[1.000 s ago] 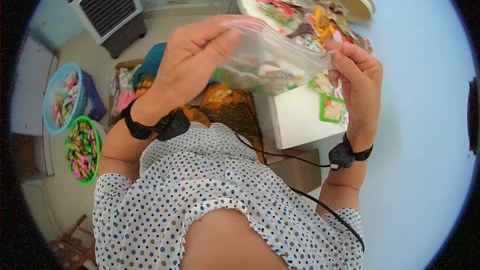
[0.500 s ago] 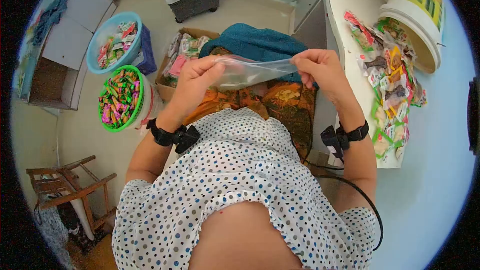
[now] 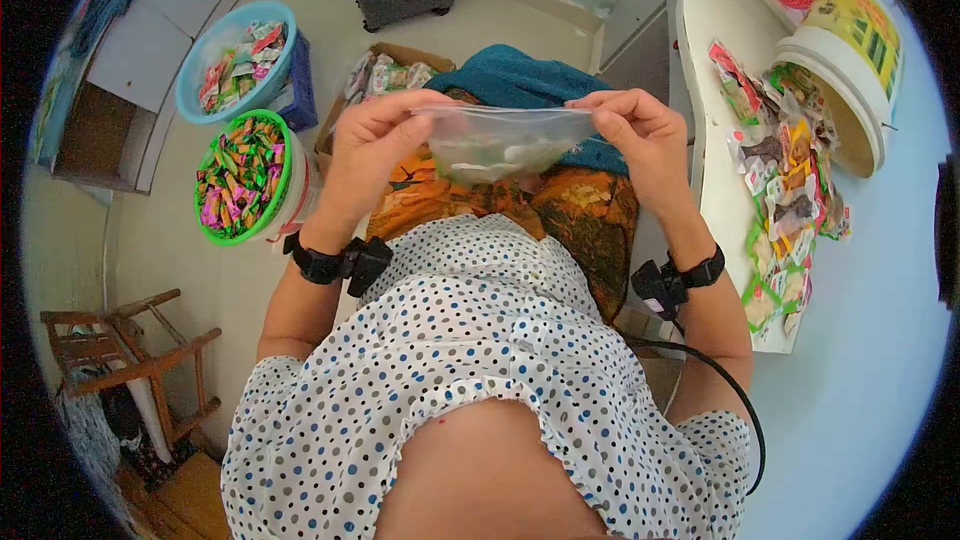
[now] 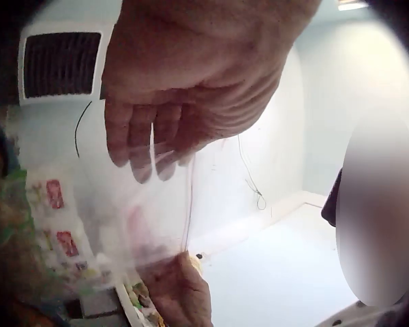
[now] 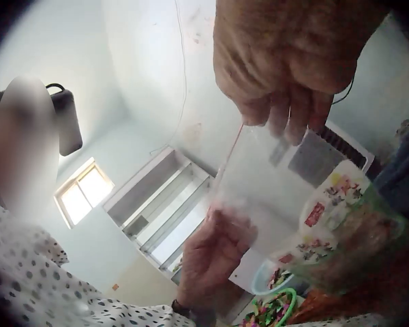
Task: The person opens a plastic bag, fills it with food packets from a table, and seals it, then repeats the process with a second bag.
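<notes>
Zip bag (image 3: 505, 127) of clear plastic, with packets (image 5: 327, 235) inside, is above the orange patterned lap (image 3: 585, 215). Left hand (image 3: 372, 145) pinches its one upper corner, and right hand (image 3: 648, 145) pinches the other corner.

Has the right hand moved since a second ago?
Yes. In the head view, the right hand has moved left against the white tabletop: it overlapped that surface then, and now shows just beyond its left edge.
</notes>
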Demonstrator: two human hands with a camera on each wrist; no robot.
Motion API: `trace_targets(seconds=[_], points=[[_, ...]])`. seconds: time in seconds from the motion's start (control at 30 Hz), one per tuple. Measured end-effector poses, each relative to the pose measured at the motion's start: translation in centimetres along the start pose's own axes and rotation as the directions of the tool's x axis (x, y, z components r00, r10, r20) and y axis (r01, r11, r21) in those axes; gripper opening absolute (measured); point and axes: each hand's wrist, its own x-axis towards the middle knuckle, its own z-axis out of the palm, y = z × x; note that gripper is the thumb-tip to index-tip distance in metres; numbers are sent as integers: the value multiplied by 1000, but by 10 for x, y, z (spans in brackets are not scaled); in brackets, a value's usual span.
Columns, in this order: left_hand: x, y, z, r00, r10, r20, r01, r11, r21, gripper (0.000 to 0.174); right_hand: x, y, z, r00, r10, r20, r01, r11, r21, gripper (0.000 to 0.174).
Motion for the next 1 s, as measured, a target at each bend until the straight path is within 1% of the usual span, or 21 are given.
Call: trace_targets(seconds=[0.1,0.13,0.2,0.27,0.3,0.33,0.4,0.43,0.5,0.53,0.57,0.6,0.63,0.67,0.73,0.8,0.83,0.87,0.93,0.97,1.0], points=[[-1,-4,-16,990,-21,-141,37,993,109,23,3,5,7,997,58,43,-63,992,112,9],[-1,-2,-14,985,21,-172,16,978,208,24,3,9,8,995,75,62,-83,985,149,11],[1,4,-6,971,118,-206,-24,912,409,25,2,13,9,996,70,63,-79,986,150,10],[9,22,9,958,284,-42,-199,763,614,26,-2,17,7,997,52,51,-60,985,163,9],[13,29,23,935,351,55,-289,662,691,27,-6,19,1,999,31,44,-39,984,174,8],[18,31,32,905,396,153,-368,550,749,28,-9,21,-2,999,11,37,-17,984,177,8],[29,32,48,816,452,360,-518,294,803,28,-15,25,-2,1000,1,-2,0,977,211,8],[30,29,52,815,442,373,-526,298,796,26,-15,25,2,1000,-16,-20,20,977,215,8],[30,10,61,795,433,425,-568,286,771,22,-22,42,8,997,-76,-29,79,987,138,7],[34,7,64,812,418,408,-547,299,782,19,-21,40,7,994,-94,-52,98,991,94,7],[36,5,66,820,404,406,-540,307,784,16,-22,32,8,994,-77,-71,86,988,129,8],[38,7,70,825,387,413,-539,317,780,14,-21,35,6,988,-106,-111,111,993,38,11],[38,11,75,838,374,398,-519,316,795,11,-18,38,6,992,-62,-114,73,992,103,13],[36,15,79,849,360,386,-500,311,809,9,-19,34,-1,997,-65,-52,65,998,6,8],[34,24,85,880,311,359,-457,348,818,6,-15,41,-3,996,-93,-14,94,993,71,10],[36,25,82,864,312,395,-485,313,816,5,-9,42,-1,993,-101,61,91,985,149,16],[37,26,83,860,315,401,-491,293,821,4,-10,40,-2,990,-94,101,80,988,134,18],[36,30,84,873,288,395,-474,307,825,4,-10,37,-1,986,-82,148,65,991,116,20],[35,38,87,902,234,364,-426,333,841,4,-10,39,7,989,-88,117,75,991,112,17],[35,40,85,889,271,369,-446,333,831,8,-10,37,9,990,-97,101,87,992,96,17],[35,42,81,902,254,349,-423,361,831,8,-9,36,12,990,-109,91,102,992,75,17]])
